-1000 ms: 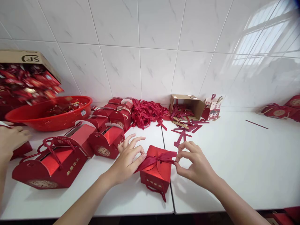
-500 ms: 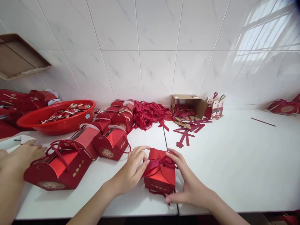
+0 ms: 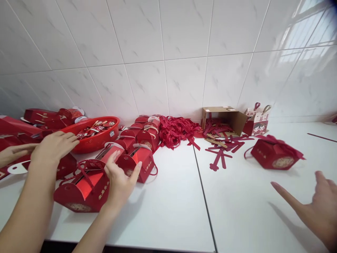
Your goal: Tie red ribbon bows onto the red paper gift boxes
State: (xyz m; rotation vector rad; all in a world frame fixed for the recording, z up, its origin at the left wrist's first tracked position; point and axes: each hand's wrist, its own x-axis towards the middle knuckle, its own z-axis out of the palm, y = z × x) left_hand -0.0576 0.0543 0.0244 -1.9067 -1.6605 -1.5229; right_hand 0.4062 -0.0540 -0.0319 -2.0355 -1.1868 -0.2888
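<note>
My left hand (image 3: 119, 179) is open, thumb apart from the fingers. It is over the right side of a large red gift box with a rope handle (image 3: 79, 193); whether it touches the box I cannot tell. Just beyond my fingers stands another red gift box (image 3: 143, 165) with a cord at its side. At the right edge, my right hand (image 3: 318, 207) is open too, thumb and fingers spread, holding nothing. A red gift box tied with a ribbon bow (image 3: 273, 154) rests on the white table beyond that hand, apart from it.
A co-worker's hands (image 3: 52, 149) work at the left near red boxes. Behind stands a red basin (image 3: 97, 142) of small packets. Along the wall lie a ribbon heap (image 3: 176, 131), a cardboard box (image 3: 239, 121) spilling dark red strips (image 3: 218, 158), and a printed carton (image 3: 258, 121).
The bow-tied box has gone from between my hands to the right side of the table, released. My left hand has moved left to the large box; my right hand has moved right. The view shifted slightly.
</note>
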